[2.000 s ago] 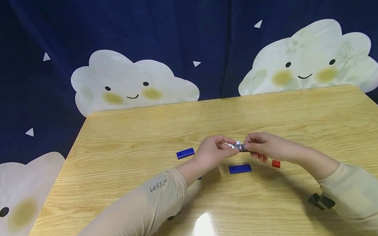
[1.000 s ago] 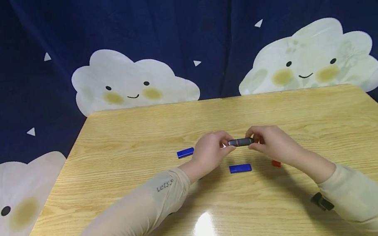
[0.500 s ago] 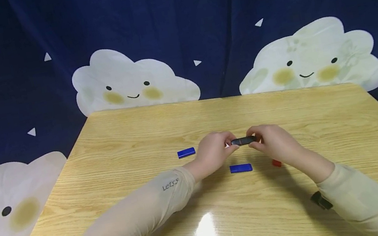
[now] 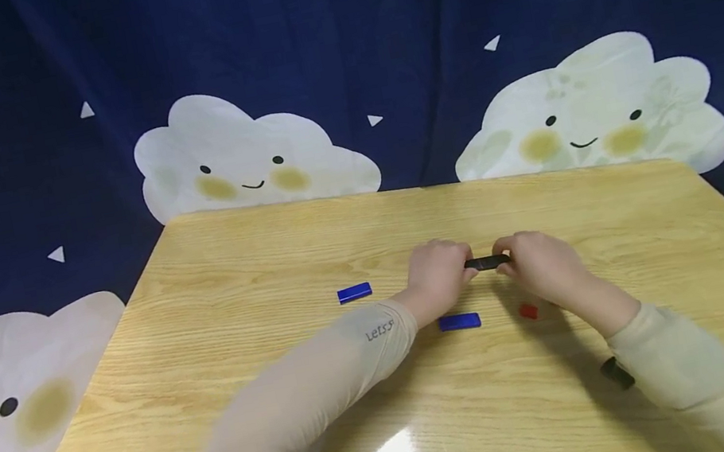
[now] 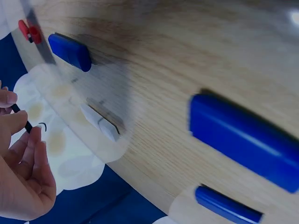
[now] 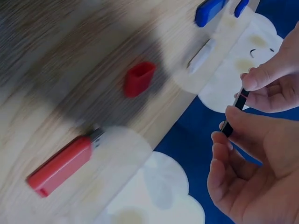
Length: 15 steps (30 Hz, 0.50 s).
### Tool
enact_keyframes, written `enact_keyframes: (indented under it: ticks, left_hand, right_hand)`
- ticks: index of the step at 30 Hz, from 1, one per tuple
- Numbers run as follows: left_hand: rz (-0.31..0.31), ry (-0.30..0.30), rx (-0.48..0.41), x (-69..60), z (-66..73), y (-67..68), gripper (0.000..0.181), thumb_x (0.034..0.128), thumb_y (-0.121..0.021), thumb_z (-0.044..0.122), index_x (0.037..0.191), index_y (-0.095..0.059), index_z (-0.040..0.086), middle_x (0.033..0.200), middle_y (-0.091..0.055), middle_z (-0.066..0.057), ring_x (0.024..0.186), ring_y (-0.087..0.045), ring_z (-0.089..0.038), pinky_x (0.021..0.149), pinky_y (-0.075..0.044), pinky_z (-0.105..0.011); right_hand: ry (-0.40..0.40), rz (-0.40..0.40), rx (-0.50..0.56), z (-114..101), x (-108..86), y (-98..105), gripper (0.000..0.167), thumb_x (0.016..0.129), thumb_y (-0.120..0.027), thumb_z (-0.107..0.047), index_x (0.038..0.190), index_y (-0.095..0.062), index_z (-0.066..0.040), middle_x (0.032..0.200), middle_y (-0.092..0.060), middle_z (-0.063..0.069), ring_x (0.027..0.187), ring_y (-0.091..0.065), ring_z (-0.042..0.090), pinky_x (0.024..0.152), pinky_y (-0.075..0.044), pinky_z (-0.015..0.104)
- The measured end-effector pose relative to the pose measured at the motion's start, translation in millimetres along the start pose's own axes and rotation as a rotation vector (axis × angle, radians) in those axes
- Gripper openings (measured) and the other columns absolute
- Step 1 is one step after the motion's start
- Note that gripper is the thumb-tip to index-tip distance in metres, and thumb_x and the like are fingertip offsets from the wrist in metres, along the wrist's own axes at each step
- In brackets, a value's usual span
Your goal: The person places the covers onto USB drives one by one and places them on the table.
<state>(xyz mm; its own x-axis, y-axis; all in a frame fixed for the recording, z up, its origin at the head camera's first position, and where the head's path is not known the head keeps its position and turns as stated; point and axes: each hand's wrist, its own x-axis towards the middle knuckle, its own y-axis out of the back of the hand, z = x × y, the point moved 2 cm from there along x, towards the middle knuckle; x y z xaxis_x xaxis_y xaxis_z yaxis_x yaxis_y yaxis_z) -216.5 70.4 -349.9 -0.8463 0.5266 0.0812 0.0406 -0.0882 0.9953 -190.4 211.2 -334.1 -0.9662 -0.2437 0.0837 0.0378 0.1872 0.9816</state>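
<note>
Between both hands, above the table, is a slim black USB flash drive with a thin red line across it, seen in the right wrist view. My left hand pinches its left end and my right hand pinches the right end, thumb against fingers. Fingertips cover both ends, so I cannot tell how far the halves are joined. Below the right hand lies a red cap, its hollow end showing. Beside it rests a red USB flash drive with its metal plug bare; the right arm hides this drive in the head view.
Three blue flash drives lie on the wooden table: one at left, a blue drive nearer the middle, and a blue drive under the left forearm. A flat white piece lies near them. A dark blue curtain hangs behind.
Both hands and the black flash drive have shifted right, the left hand most. Two seconds ago a whitish part showed between the fingers; from one second ago only the dark body shows there.
</note>
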Motion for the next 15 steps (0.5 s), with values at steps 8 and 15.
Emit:
enact_keyframes:
  ticks: [8,15]
  left_hand:
    - [-0.07,-0.027,0.034,19.7,22.1,-11.1,0.021,0.0904,-0.059,0.039,0.098,-0.066,0.021,0.092,-0.068,0.007,0.084,-0.06,-0.01,0.071,-0.05,-0.027]
    - [-0.086,-0.019,-0.015,33.8,28.9,-18.6,0.019,0.0909,-0.059,0.034,0.098,-0.066,0.018,0.094,-0.069,0.006,0.085,-0.063,-0.011,0.068,-0.052,-0.027]
  right_hand:
    - [-0.035,-0.042,0.033,23,-0.2,-4,0.019,0.081,-0.067,-0.005,0.098,-0.066,0.002,0.071,-0.065,0.01,0.055,-0.05,0.015,0.049,-0.04,0.029]
    - [-0.047,-0.029,0.046,36,1.3,-8,0.016,0.08,-0.063,0.001,0.095,-0.066,0.005,0.071,-0.066,0.012,0.055,-0.049,0.016,0.051,-0.041,0.03]
